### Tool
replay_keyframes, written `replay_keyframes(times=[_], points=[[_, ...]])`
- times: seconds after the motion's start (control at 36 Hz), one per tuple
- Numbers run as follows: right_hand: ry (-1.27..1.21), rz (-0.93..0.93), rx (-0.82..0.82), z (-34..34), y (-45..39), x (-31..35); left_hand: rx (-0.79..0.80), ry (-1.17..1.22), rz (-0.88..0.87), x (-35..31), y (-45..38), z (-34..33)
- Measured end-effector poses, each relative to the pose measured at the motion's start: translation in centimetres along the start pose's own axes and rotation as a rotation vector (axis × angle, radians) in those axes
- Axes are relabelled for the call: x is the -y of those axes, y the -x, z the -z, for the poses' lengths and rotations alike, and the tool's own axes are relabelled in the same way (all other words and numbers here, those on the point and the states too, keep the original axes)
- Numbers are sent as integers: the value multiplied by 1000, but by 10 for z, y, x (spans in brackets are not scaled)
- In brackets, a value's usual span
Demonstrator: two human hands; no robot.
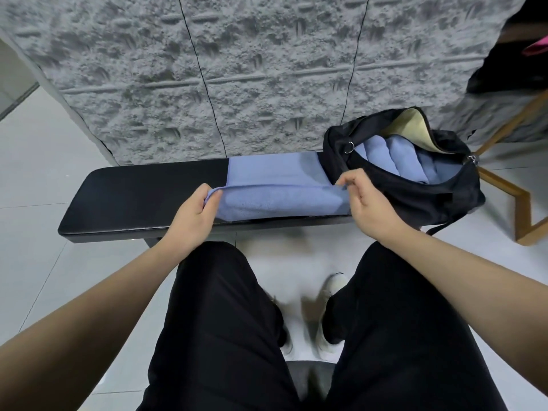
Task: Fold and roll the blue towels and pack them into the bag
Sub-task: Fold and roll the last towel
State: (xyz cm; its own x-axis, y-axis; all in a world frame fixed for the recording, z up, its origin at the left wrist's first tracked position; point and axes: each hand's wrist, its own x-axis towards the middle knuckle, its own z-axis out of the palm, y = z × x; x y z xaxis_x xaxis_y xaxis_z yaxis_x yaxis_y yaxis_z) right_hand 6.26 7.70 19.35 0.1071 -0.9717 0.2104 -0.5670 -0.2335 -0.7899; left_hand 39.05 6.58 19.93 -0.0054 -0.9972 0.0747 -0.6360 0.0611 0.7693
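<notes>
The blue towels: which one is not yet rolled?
The towel on the bench, which both hands hold: the left hand and right hand each pinch a corner. The other towels sit rolled inside the black bag.

Soft terry towel (267, 200); glossy bench (142, 197)

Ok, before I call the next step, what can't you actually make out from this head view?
- How many rolled towels are packed: the black bag's near wall and cream flap hide the lower and far ones.
- Towel on the bench: its far right end is behind the bag.
- Left hand and right hand: fingertips are curled out of sight round the hem.
- Feet: motion-blurred.
</notes>
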Motion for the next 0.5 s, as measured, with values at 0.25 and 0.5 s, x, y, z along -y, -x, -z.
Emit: replay_keyframes(times=[0.25, 0.5], points=[[11, -210, 235, 1, 2, 4, 56, 16, 19, -12, 8, 0], [254, -135, 419, 2, 3, 1, 76, 1, 19, -18, 14, 3]])
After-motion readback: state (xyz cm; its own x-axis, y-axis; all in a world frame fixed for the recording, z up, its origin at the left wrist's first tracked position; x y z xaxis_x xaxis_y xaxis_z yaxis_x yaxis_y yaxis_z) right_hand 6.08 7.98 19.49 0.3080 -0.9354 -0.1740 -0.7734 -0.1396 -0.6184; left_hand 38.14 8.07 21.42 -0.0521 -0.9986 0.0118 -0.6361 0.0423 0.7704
